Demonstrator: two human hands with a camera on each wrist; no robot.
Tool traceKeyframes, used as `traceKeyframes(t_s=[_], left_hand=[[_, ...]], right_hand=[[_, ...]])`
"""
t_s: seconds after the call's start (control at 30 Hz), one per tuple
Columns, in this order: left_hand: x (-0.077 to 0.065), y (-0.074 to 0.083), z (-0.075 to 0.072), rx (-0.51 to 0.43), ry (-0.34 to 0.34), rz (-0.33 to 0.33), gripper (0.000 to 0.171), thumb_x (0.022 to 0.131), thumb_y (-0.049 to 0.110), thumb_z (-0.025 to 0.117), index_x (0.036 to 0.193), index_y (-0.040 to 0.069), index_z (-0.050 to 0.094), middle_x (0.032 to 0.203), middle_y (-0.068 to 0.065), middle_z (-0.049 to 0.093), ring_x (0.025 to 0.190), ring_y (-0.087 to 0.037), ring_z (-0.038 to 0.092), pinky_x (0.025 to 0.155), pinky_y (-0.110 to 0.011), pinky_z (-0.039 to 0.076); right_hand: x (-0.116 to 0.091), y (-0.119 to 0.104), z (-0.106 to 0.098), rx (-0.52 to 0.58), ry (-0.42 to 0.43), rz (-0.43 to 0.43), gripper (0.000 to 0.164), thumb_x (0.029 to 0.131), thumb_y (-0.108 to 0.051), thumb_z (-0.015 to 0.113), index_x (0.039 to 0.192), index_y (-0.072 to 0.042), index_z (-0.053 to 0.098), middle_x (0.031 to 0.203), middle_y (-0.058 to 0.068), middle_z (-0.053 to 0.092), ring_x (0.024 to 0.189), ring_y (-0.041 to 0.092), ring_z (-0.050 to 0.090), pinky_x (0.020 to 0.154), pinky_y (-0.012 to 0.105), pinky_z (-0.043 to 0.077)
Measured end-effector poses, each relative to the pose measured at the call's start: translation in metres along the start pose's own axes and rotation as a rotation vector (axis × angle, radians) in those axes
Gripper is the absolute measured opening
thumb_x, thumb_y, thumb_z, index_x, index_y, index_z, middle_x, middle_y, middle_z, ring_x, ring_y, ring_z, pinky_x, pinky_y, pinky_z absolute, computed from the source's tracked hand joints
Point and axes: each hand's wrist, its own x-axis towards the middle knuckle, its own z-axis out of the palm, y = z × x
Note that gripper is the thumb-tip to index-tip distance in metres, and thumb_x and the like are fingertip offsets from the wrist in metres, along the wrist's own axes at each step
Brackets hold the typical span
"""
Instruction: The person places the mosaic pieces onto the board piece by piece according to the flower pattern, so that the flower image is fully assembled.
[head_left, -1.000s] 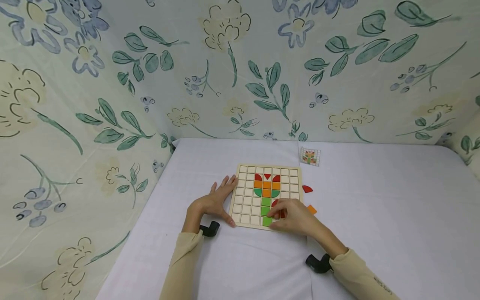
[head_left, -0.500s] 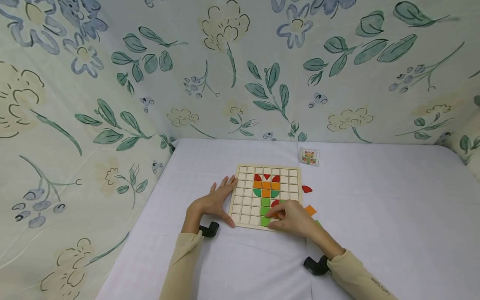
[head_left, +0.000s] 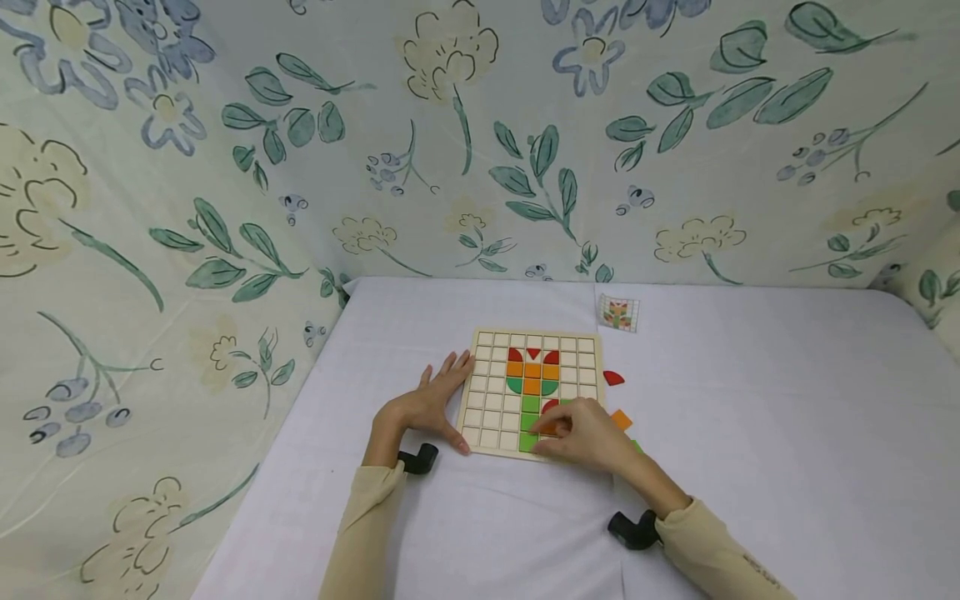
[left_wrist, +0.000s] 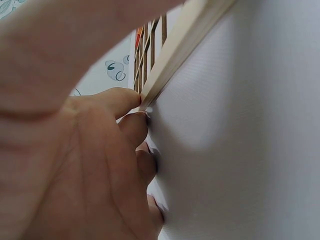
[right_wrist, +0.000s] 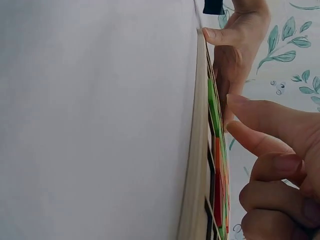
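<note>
In the head view, a wooden grid board (head_left: 487, 397) lies on the white cloth, bearing red, orange and green tiles in a flower pattern. My left hand (head_left: 429, 408) is spread along its left edge, with the thumb near the front corner. The left wrist view shows a fingertip against the board's wooden rim (left_wrist: 172, 52). Over the front right part, my right hand (head_left: 588, 437) has its thumb and index finger at the lower green tiles (head_left: 528, 442). Those two fingertips stand apart in the right wrist view, nothing visible between them; the other fingers are curled. Tiles under the right hand are partly hidden.
Right of the board lie a red quarter-round tile (head_left: 613, 378) and an orange tile (head_left: 622, 419). A green piece (head_left: 636, 446) shows partly beside the right wrist. Behind stands a small pattern card (head_left: 618, 313). Floral cloth (head_left: 450, 217) hangs at the back and left.
My right hand has shifted very slightly to the left over the board, and a green piece beside the wrist has come into sight. The left hand stays in place.
</note>
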Motion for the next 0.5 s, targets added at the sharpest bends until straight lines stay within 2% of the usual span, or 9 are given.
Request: traceKeyframes(t_s=[0.1, 0.3, 0.5], left_hand=[[0.000, 0.000, 0.000, -0.001, 0.000, 0.001, 0.148, 0.060, 0.035, 0.102, 0.168, 0.012, 0.004, 0.176, -0.004, -0.008, 0.163, -0.026, -0.015, 0.130, -0.060, -0.011], [0.000, 0.000, 0.000, 0.003, 0.001, 0.001, 0.147, 0.061, 0.035, 0.102, 0.168, 0.012, 0.004, 0.176, -0.004, -0.008, 0.163, -0.027, -0.015, 0.130, -0.061, -0.010], [0.000, 0.000, 0.000, -0.001, -0.002, -0.001, 0.147, 0.061, 0.035, 0.102, 0.168, 0.012, 0.004, 0.176, -0.004, -0.008, 0.163, -0.027, -0.015, 0.130, -0.060, -0.010]], right_hand=[[0.001, 0.001, -0.010, -0.008, 0.013, 0.020, 0.015, 0.081, -0.017, 0.089, 0.094, -0.014, 0.082, 0.063, -0.008, 0.048, 0.057, 0.004, 0.041, 0.054, 0.017, 0.030], [0.001, 0.008, -0.039, -0.019, 0.044, 0.092, 0.016, 0.085, -0.017, 0.085, 0.100, -0.012, 0.082, 0.061, -0.005, 0.041, 0.057, 0.009, 0.039, 0.052, 0.020, 0.029], [-0.001, 0.028, -0.069, -0.014, 0.117, 0.171, 0.020, 0.091, -0.018, 0.079, 0.107, -0.006, 0.079, 0.069, 0.001, 0.048, 0.062, 0.015, 0.048, 0.049, 0.020, 0.033]])
